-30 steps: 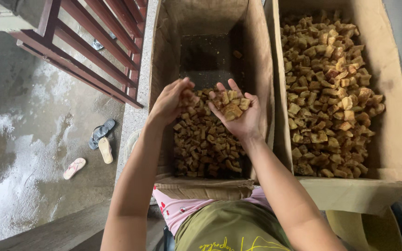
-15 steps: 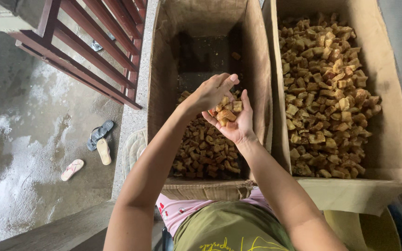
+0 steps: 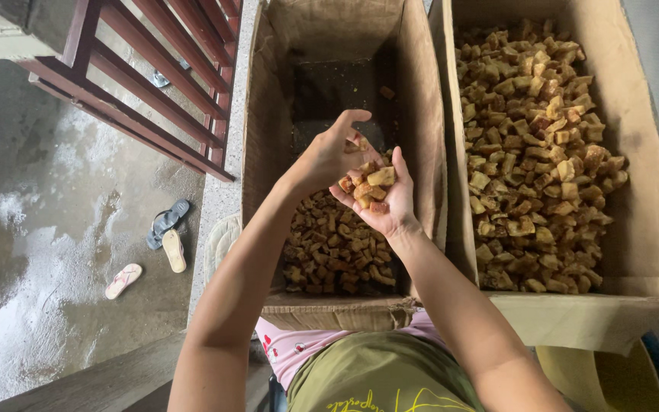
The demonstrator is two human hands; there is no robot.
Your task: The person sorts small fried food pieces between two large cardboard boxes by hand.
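Overhead, head view: a person's two bare arms reach forward over a pair of open cardboard boxes.
Right hand [image 3: 381, 200]: palm up, fingers cupped close together, pointing up and away; it cradles a heap of brown fried chunks [image 3: 368, 183] above the left box.
Left hand [image 3: 328, 156]: arched over the heap from the left, fingers curled together with their tips touching the top chunks; whether it pinches one I cannot tell.
Chunks' lie: short, blocky pieces piled at all angles, no shared long axis; the heap runs along the palm toward the fingertips.
Left box [image 3: 265, 145]: long axis runs away from the person; chunks fill its near half, its far floor dark and nearly bare.
Right box [image 3: 650, 206]: just beside it, same direction, filled with paler chunks.
Far left: wet concrete floor [image 3: 32, 229], slippers [image 3: 165, 236], red wooden railing [image 3: 146, 99].
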